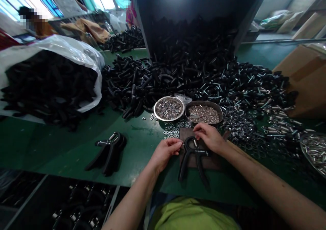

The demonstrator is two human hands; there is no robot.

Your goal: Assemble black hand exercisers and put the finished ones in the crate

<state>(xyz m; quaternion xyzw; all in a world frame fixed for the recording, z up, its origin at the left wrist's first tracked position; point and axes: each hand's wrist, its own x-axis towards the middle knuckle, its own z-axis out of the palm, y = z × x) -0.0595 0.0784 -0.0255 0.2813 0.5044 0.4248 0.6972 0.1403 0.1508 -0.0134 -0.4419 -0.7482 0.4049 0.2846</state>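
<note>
A black hand grip exerciser [187,158] with a coil spring lies on a dark brown board [185,132], its two handles spread toward me. My left hand [164,153] is at its left side, thumb and forefinger pinched on a thin, small metal piece by the rounded head. Above the spring, my right hand [209,137] has its fingers curled together near the head; whatever is between the fingertips is too small to make out. More assembled hand grip exercisers [109,153] lie stacked on the green table [137,145] to the left.
Small metal parts fill a round bowl [156,116] and an oval tin [221,118]. Nuts [171,132] and rings [239,129] lie loose nearby. Black handles [173,75] are heaped behind, beside a plastic bag [100,84] of handles. A cardboard box [303,80] stands right.
</note>
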